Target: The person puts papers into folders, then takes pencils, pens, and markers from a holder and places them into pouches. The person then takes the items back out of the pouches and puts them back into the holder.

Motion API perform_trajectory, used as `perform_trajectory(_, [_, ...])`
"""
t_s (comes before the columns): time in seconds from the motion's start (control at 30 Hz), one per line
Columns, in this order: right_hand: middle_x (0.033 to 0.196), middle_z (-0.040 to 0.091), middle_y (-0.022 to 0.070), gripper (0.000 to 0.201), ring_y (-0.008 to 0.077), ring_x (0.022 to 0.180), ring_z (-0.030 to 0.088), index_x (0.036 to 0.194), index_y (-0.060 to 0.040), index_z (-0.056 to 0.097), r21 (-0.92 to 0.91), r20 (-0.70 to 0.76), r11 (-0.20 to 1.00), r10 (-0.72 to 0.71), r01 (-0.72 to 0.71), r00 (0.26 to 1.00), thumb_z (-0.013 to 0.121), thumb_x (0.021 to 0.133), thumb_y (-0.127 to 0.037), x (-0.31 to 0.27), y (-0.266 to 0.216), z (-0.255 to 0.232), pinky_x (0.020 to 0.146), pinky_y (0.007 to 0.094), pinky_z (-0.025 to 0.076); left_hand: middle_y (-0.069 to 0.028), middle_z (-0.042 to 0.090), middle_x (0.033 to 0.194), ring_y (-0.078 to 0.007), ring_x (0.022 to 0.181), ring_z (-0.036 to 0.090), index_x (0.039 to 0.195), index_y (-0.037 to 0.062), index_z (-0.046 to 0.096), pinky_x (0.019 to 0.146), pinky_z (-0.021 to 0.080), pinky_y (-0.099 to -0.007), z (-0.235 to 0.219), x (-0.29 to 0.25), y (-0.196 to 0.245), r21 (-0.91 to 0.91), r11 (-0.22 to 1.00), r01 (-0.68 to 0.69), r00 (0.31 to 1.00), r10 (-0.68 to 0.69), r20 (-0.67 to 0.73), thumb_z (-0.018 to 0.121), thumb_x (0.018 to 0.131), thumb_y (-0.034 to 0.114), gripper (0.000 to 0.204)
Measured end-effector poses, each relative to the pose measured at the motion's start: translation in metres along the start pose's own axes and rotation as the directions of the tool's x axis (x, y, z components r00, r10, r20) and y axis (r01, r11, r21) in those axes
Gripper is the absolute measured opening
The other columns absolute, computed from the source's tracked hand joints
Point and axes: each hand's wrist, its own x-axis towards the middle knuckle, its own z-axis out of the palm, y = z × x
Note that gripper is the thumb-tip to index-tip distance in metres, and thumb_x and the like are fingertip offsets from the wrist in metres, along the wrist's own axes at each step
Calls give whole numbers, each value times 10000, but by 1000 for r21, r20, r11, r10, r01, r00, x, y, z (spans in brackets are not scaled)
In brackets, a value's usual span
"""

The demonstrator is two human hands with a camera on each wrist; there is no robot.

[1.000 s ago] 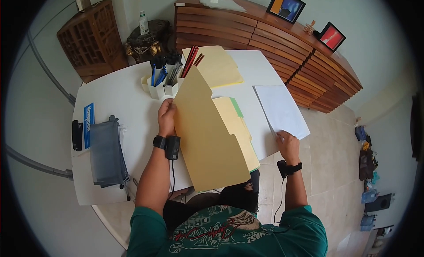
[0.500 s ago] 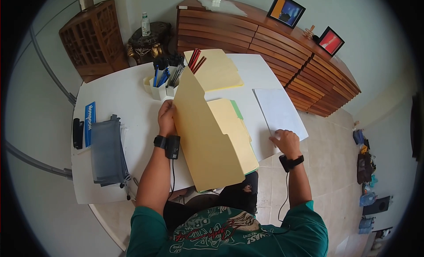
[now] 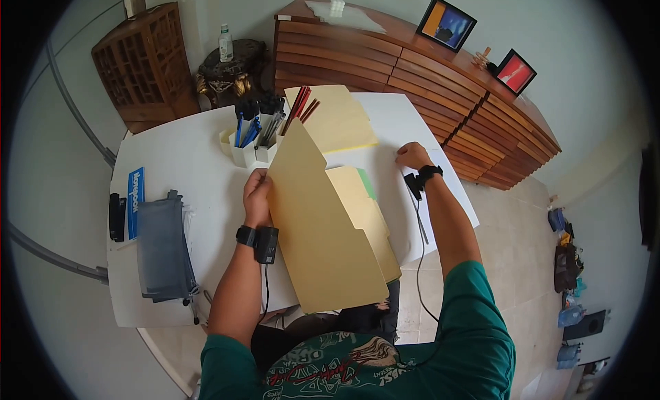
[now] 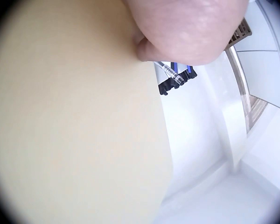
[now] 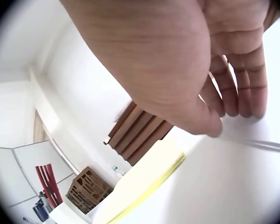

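A tan manila folder [image 3: 320, 235] stands opened at an angle in the head view, its large front flap raised. My left hand [image 3: 258, 197] grips that flap's left edge; in the left wrist view the flap fills the left side, with the thumb side of my left hand [image 4: 186, 32] at its edge. Beyond the raised flap shows the folder's inner part [image 3: 357, 197], with a green tab. My right hand [image 3: 414, 156] is at the far left corner of a stack of white paper [image 3: 447, 204]. From the right wrist, my right hand [image 5: 191, 70] pinches the paper's edge between thumb and fingertips.
More manila folders [image 3: 337, 118] lie at the table's far side, by a white holder [image 3: 244, 156] with pens and red pencils. At left are a mesh zip pouch [image 3: 163, 249], a blue notebook pack [image 3: 136, 200] and a black stapler [image 3: 117, 218]. A wooden dresser [image 3: 344, 49] stands behind.
My right hand has moved from the near left corner of the white paper up to its far left corner. My left hand keeps its grip on the folder, almost unmoved.
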Motion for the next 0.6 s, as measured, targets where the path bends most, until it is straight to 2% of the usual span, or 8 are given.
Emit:
perform_trajectory(0.03, [940,742,190,361,355,935,710,1030,-89,752,-2,8,1000,3,-3,1000,723,703,-239,0,2,5,862,398,562,-48,660,973,-133,868,623,1037,13,597,810,496,-264,2,-3,3,13,1000,11,1000,-11,-23,480,996,44,128])
perform_trajectory(0.1, [957,744,188,329,355,941,706,1012,-154,758,102,-110,994,53,-41,992,710,696,-232,-4,0,14,862,406,561,-37,657,951,-118,852,613,1029,15,605,793,489,-261,3,-4,2,-9,1000,11,999,-12,-34,489,996,45,125])
perform_trajectory(0.13, [962,745,181,298,354,931,707,996,-186,757,64,-129,998,31,-23,991,682,709,-200,-6,-4,15,857,405,562,-26,654,929,-103,835,602,1021,17,614,776,483,-257,4,-3,2,-27,1000,6,999,-7,-36,499,995,47,121])
perform_trajectory(0.37, [947,752,139,256,336,907,715,990,-206,772,98,-126,995,41,-29,991,642,771,-184,-11,-6,18,835,397,566,-26,655,929,-101,829,600,1030,17,614,778,478,-251,5,-5,5,32,999,-8,999,9,-39,507,999,56,119])
perform_trajectory(0.47, [950,756,123,225,321,904,719,981,-214,781,179,-161,983,78,-48,984,670,786,-230,-10,-5,22,834,388,566,-28,653,932,-96,831,596,1033,17,613,782,472,-242,6,-6,6,23,1000,-2,999,3,-38,508,1000,59,118])
perform_trajectory(0.6, [972,757,131,243,311,924,720,969,-178,784,204,-144,966,188,-157,971,730,780,-322,1,-6,21,855,384,562,-25,651,929,-94,824,591,1033,15,610,774,469,-237,4,-5,4,32,999,-9,999,11,-37,504,999,56,119])
